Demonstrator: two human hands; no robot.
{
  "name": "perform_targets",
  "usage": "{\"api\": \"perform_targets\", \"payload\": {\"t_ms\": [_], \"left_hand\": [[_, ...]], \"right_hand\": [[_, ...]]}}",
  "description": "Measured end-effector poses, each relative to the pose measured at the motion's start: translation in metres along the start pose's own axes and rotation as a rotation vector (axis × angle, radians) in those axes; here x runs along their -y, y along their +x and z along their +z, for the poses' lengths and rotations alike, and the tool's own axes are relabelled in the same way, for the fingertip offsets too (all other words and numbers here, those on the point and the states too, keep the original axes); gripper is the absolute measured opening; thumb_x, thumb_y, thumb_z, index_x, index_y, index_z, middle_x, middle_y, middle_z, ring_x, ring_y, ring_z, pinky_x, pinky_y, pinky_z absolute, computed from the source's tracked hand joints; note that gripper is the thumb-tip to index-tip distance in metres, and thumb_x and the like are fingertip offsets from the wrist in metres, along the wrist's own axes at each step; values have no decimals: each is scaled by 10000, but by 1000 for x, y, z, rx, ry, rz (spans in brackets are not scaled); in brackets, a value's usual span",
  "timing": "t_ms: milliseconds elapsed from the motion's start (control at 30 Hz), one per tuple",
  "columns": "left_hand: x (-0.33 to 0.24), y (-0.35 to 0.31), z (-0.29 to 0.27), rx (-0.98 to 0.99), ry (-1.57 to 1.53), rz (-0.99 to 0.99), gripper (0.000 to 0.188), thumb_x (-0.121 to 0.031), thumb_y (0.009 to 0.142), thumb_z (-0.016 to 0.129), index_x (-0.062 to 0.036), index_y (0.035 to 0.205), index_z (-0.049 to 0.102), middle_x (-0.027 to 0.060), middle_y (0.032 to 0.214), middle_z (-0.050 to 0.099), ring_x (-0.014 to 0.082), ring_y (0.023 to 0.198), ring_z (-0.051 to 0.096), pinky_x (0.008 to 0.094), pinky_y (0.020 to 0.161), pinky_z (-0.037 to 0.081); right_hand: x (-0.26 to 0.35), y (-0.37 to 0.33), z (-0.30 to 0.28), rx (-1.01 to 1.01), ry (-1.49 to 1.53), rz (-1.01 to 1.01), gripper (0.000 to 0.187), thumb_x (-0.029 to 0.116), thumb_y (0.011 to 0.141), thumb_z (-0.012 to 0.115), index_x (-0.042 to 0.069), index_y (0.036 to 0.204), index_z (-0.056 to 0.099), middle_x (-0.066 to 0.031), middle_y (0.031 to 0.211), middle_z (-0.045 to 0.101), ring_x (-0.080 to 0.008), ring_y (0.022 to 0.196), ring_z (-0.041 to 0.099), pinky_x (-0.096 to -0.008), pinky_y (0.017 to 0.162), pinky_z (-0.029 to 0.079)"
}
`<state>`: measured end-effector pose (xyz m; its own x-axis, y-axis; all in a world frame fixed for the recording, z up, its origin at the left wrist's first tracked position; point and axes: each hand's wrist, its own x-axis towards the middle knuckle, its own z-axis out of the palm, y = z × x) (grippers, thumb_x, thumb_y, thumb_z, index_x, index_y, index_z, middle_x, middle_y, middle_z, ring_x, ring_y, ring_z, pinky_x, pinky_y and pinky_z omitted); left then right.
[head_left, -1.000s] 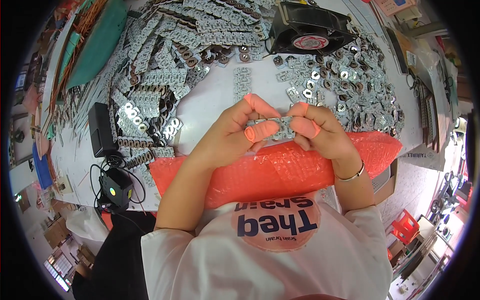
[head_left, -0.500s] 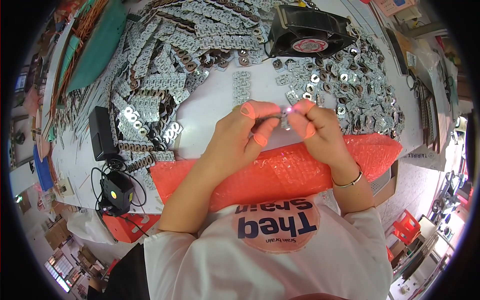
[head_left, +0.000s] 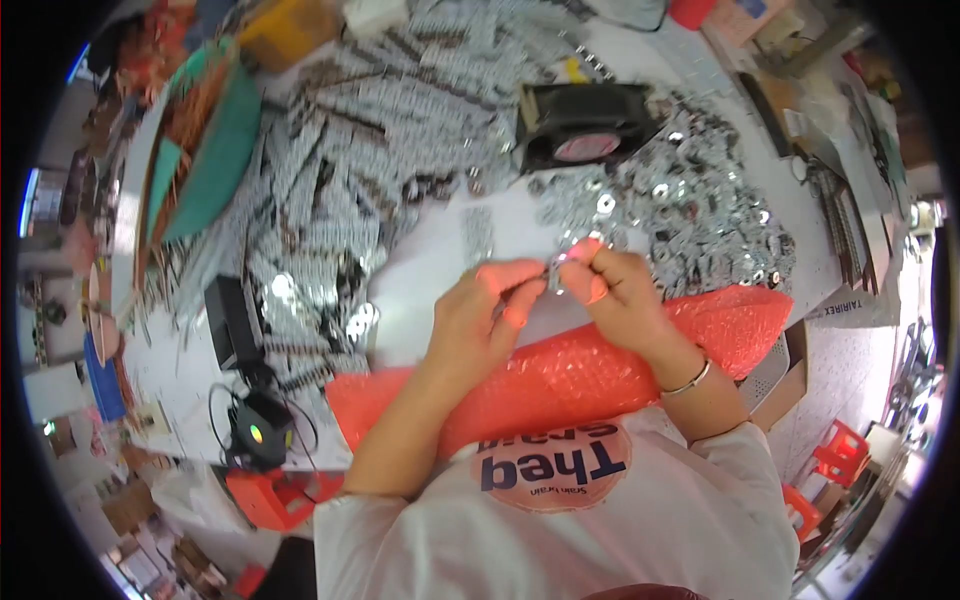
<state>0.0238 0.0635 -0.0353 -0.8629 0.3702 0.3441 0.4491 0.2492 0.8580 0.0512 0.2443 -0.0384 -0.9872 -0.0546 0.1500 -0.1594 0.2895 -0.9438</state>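
The white table (head_left: 425, 290) bears a heap of metal strips (head_left: 320, 180) to the left and loose pieces (head_left: 720, 220) to the right. Red wrap (head_left: 560, 385) lies along the near edge, under the forearms. A green tub (head_left: 228, 165) leans at far left; a black fan (head_left: 585, 120) stands between the heaps. The left hand (head_left: 480, 315) and right hand (head_left: 618, 298) pinch a small metal part (head_left: 556, 278) between thumbs and forefingers, over the table; its details blur. Just beyond lies a short strip (head_left: 478, 235).
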Motion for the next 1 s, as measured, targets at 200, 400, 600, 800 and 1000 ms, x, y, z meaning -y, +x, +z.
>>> {"api": "perform_targets", "payload": {"t_ms": [200, 400, 600, 800, 1000], "left_hand": [[13, -3, 4, -57, -30, 173, 195, 14, 802, 655, -20, 983, 590, 141, 984, 631, 160, 807, 611, 249, 701, 497], [5, -5, 8, -9, -73, 56, 186, 14, 800, 660, -19, 971, 594, 117, 959, 632, 137, 784, 600, 243, 699, 489], [12, -3, 10, -78, -82, -65, 160, 8, 804, 654, -5, 956, 605, 105, 936, 643, 119, 805, 595, 232, 727, 488], [9, -7, 8, 87, 63, -115, 189, -20, 819, 651, -3, 1003, 611, 108, 981, 639, 122, 836, 610, 235, 724, 497], [6, -1, 5, 67, -362, -266, 204, 22, 833, 613, 7, 1034, 577, 84, 923, 586, 154, 740, 618, 259, 642, 513]], "right_hand": [[-11, 3, 7, 71, 85, 76, 155, 155, 894, 566, 5, 859, 572, -47, 627, 497, -86, 586, 461, -271, 529, 409], [-6, -1, 6, -47, 87, 79, 229, 218, 887, 559, 14, 785, 534, -95, 565, 459, -147, 507, 430, -306, 494, 388], [-7, 11, -12, 172, -108, 71, 208, 234, 881, 603, 32, 834, 591, -85, 544, 479, -139, 482, 445, -295, 497, 397], [-14, 9, -16, 11, -142, 41, 196, 236, 863, 631, 48, 843, 682, -87, 595, 579, -110, 530, 557, -271, 502, 431], [1, 9, -25, 147, 56, 190, 187, 237, 835, 670, 64, 886, 716, -18, 562, 584, -63, 515, 536, -230, 493, 429]]}}
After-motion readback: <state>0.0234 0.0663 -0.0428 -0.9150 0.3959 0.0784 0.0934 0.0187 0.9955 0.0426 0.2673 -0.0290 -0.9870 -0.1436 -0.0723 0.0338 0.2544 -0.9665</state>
